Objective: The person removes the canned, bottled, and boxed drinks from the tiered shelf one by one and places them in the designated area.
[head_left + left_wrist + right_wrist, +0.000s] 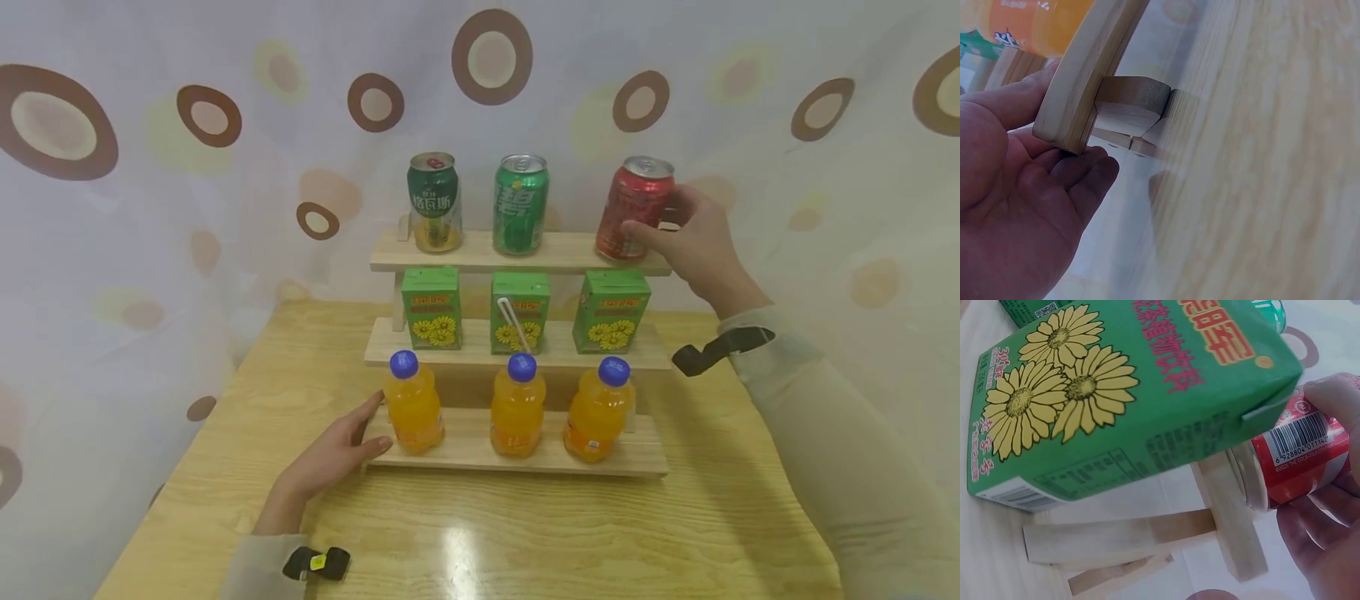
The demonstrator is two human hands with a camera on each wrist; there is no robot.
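A red cola can (636, 208) leans slightly at the right end of the top shelf board (468, 250). My right hand (697, 242) holds it from the right, thumb in front and fingers behind. In the right wrist view the can's barcode side (1300, 444) faces the camera, its base right at the board. My left hand (333, 454) grips the left end of the bottom shelf board (468, 454). The left wrist view shows its thumb over the board's end (1069, 106) and the other fingers curled beneath.
A dark green can (435, 204) and a light green can (521, 204) share the top board. Green drink cartons (611, 312) line the middle one, a white straw (510, 321) on the centre carton. Orange drink bottles (517, 408) stand below. The rack sits on a wooden table (375, 533).
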